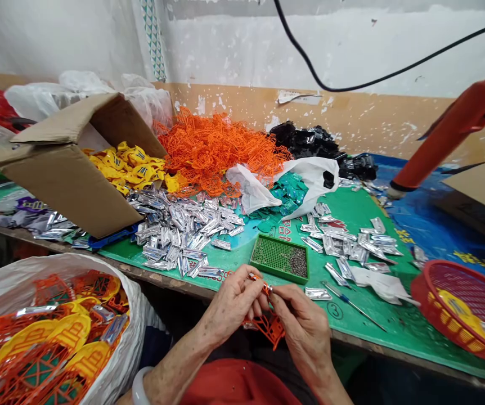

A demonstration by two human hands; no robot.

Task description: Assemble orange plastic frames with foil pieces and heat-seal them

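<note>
My left hand [234, 298] is closed around an orange plastic lattice part [273, 331], held just off the table's front edge. The thumb and fingers of my right hand [304, 323] pinch at the upper end of that part, where a small shiny bit shows; what exactly sits between the fingertips is too small to make out. Beyond both hands lies a green perforated tray [274, 256], with many tiny dark metal pieces [298, 262] gathered at its right side. A screwdriver [354, 305] rests on the table to the right of my right hand.
Silver pieces [183, 225] cover the table's left side, with more [360, 244] at right. Behind are an orange lattice heap [225, 146], a cardboard box [57, 174] spilling yellow parts [130, 166], and a white bag [316, 174]. A sack [135, 292] and red basket [423, 292] flank me.
</note>
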